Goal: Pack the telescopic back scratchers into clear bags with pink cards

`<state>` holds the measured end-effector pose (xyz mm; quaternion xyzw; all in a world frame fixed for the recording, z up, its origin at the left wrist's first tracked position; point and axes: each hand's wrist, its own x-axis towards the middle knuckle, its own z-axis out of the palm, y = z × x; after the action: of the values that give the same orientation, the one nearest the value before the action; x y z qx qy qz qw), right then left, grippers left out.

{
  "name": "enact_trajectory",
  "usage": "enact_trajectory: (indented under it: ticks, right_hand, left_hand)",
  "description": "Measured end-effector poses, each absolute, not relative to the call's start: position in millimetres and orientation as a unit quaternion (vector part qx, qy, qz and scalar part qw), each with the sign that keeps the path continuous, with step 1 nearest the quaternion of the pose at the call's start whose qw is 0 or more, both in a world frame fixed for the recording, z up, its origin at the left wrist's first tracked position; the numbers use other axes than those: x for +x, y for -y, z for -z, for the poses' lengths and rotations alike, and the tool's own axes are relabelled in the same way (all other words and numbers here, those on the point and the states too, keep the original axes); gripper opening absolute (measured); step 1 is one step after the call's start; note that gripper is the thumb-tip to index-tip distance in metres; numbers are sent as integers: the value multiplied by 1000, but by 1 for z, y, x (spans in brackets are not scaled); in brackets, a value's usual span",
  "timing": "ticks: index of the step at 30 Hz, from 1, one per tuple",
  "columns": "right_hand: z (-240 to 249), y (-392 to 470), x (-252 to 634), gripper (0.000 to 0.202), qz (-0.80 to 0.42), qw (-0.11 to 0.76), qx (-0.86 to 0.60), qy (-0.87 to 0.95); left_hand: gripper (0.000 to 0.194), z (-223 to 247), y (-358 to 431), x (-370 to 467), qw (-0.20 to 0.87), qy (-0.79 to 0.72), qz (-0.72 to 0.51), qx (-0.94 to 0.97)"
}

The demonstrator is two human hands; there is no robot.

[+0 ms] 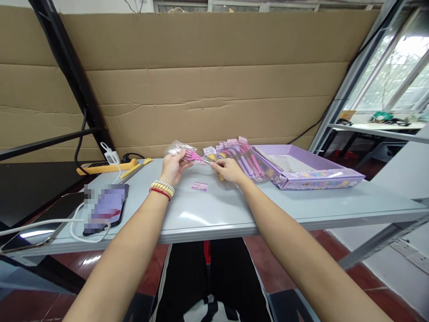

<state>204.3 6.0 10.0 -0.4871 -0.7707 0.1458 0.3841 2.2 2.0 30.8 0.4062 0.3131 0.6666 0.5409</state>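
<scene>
Between my two hands is a pink back scratcher with a finger-like head and a thin metal shaft. My left hand is closed on the pink head, and a crinkled clear plastic bag shows just behind its fingers. Pinched round the shaft's other end, my right hand hides the handle. Beyond and beside the right hand lie several bagged scratchers in pink, purple and yellow, with header cards at their tops. A small pink-purple label card lies flat on the table in front of my hands.
An open purple display box stands to the right. At left lie a yellow scratcher, a yellow device, a phone and a white cable. Cardboard walls the back of the grey table.
</scene>
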Motion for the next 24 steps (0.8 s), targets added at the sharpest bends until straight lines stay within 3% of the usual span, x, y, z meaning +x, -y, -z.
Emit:
enact_trajectory:
  ticks: [9,18,24]
  right_hand:
    - [-3,-6,187,39,-108,424,-491,754]
    - [-6,-8,195,48,-231,409,-507,723]
    - [1,-12,190,48,-245,449,-466,722]
  left_hand:
    - [16,-22,5,21,567,-319,-594,474]
    - [12,-29,0,5,541,-283,-657,442]
    - [16,-20,4,18,570,-321,-580,486]
